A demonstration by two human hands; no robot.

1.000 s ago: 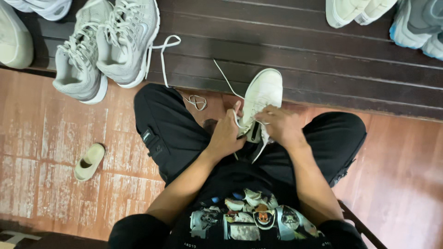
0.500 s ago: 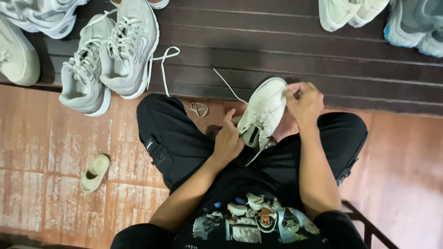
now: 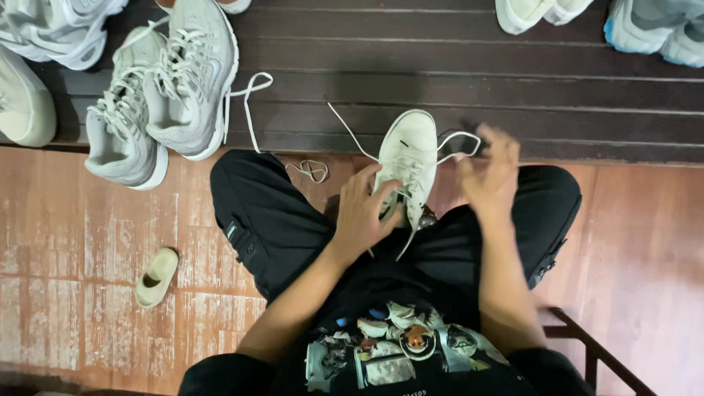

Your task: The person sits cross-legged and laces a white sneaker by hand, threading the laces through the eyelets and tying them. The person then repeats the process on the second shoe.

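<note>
White shoe (image 3: 408, 158) resting on lap, toe pointing far. Left hand (image 3: 361, 216) pressing shoe down, grip closed, keeping it steady. Right hand (image 3: 490, 176) pinching lace (image 3: 456, 139), pulling it right, tightening.

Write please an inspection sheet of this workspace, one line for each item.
Surface: worn reddish floor below a dark wooden step.
Job's things: white shoe on the lap, its lace looped toward the right hand.
Clutter: grey sneakers pair, small pale insert, loose lace loop, more shoes along the step.
Grips: left hand holds the shoe; right hand blurred, pulling the lace.
Cables: nothing seen.
Surroundings: dark frame at lower right.
</note>
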